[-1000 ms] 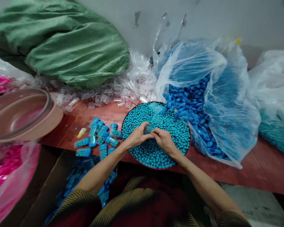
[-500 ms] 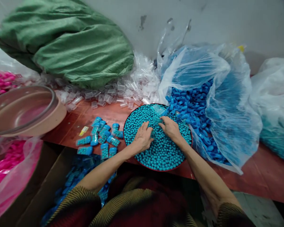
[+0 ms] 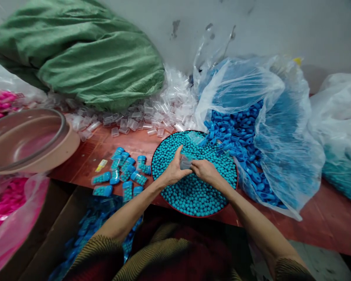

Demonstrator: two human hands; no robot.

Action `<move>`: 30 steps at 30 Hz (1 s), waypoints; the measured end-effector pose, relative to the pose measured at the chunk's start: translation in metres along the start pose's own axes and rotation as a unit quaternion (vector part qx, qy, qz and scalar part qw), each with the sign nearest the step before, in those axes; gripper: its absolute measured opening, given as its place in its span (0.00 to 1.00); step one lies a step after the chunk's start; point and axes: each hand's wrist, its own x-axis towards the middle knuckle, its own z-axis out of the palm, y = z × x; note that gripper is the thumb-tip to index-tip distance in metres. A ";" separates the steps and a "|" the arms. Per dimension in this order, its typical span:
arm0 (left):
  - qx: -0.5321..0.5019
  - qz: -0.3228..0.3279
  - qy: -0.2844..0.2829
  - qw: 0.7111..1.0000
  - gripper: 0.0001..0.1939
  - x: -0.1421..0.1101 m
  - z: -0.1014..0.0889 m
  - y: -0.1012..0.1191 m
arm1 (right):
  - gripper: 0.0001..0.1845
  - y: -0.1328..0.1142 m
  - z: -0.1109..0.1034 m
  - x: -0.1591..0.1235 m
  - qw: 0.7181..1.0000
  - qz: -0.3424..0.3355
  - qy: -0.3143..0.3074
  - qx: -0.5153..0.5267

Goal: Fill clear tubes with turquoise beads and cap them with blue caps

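Head view: a small clear container (image 3: 186,162) sits between the two hands, just above the turquoise beads (image 3: 199,199). The left hand (image 3: 173,171) holds it between a raised index finger and an outstretched thumb. The right hand (image 3: 205,170) has its fingers (image 3: 195,165) bunched together at the container's right end; whether they pinch the container or something else cannot be told.

Below and all around the fingers, beads fill a round tray (image 3: 197,216) with a dark red rim. Just beyond the fingers, another clear piece (image 3: 195,137) lies on the beads at the tray's far side. Right of the fingers and farther off, blue caps (image 3: 232,125) spill from a translucent bag (image 3: 289,156) to the tray's edge, a few reaching over it.

Left of the fingers, beside the tray, a group of bead-filled containers (image 3: 127,191) with blue caps lies on the red surface (image 3: 333,218), near a small yellow-and-white item (image 3: 101,165). Well beyond the fingers is a heap of clear containers (image 3: 175,97), with a green sack (image 3: 102,58) to its left. Far left of the fingers stands a pinkish basin (image 3: 70,150).
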 end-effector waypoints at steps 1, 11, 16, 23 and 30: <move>0.041 0.000 -0.003 0.999 0.42 0.001 -0.002 -0.001 | 0.16 0.002 -0.005 0.005 1.000 0.010 0.000 -0.018; 0.345 0.050 -0.039 0.937 0.26 -0.008 0.005 -0.003 | 0.19 0.042 -0.028 0.085 0.982 0.122 0.137 -0.052; 0.337 0.102 0.011 0.936 0.24 -0.005 0.006 -0.005 | 0.14 0.044 -0.010 0.053 0.966 0.022 0.218 0.133; 0.298 0.123 -0.036 0.946 0.30 0.010 0.000 -0.017 | 0.11 0.022 0.005 0.014 0.962 -0.088 0.170 0.194; 0.409 0.057 -0.088 0.906 0.35 0.014 -0.001 0.006 | 0.13 0.016 -0.032 0.056 0.998 0.001 0.061 0.029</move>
